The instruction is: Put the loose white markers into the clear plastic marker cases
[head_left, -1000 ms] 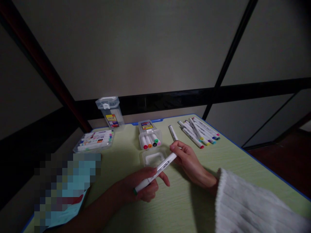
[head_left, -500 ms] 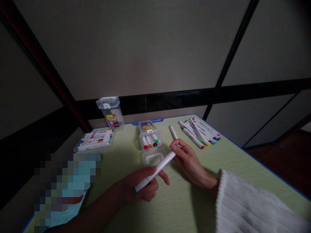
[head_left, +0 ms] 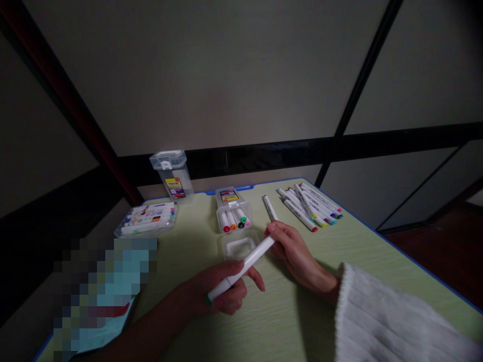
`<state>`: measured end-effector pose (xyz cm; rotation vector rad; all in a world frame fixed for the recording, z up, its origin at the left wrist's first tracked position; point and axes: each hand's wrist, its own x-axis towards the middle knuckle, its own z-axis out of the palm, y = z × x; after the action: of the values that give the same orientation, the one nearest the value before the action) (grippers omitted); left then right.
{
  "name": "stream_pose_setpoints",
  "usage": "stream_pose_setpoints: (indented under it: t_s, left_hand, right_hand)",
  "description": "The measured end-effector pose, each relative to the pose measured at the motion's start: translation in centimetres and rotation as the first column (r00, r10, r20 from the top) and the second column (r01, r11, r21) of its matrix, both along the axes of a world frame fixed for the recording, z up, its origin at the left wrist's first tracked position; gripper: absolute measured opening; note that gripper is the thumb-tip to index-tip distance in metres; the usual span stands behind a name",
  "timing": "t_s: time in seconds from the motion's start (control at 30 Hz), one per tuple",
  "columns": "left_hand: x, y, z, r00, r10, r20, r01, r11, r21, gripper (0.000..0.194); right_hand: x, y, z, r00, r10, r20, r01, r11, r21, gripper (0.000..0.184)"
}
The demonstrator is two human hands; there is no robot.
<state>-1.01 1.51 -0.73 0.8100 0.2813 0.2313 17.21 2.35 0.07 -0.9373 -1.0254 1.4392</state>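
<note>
A white marker (head_left: pixel 247 261) with a dark green end slants between my two hands above the table. My left hand (head_left: pixel 226 289) is closed around its lower part, with the forefinger stretched out beneath it. My right hand (head_left: pixel 296 254) pinches the upper end between thumb and fingers. Just beyond the right fingertips lies another white marker (head_left: pixel 269 207). Behind my hands, a clear plastic case (head_left: pixel 234 201) lies on its side with several markers (head_left: pixel 234 221) in it, their red, orange, black, green and pink ends facing me. Its open lid (head_left: pixel 239 246) rests on the table, partly behind the held marker.
A pile of white markers (head_left: pixel 311 203) lies at the back right. At the back left stands a clear lidded case (head_left: pixel 173 176); before it lies a flat clear pack of markers (head_left: pixel 147 219). A blurred turquoise item (head_left: pixel 121 296) covers the left of the pale green table (head_left: pixel 362 256).
Almost nothing differs. The right fingers have shifted slightly at the marker's upper end, and both hands still hold the marker in nearly the same place.
</note>
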Motion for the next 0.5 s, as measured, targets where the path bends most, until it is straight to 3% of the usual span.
stream_pose_setpoints:
  t_s: [0.13, 0.5]
  left_hand:
    - [-0.01, -0.03, -0.02, 1.0, -0.007, 0.003, 0.007, 1.0, -0.005, 0.041]
    - [-0.04, 0.11, -0.31, 1.0, 0.009, 0.015, -0.009, 1.0, 0.007, 0.039]
  right_hand:
    - [-0.06, 0.03, -0.03, 1.0, -0.005, 0.02, 0.005, 1.0, -0.03, 0.04]
    - [-0.28, -0.24, 0.33, 0.995, 0.041, -0.093, -0.037, 0.999, 0.04, 0.031]
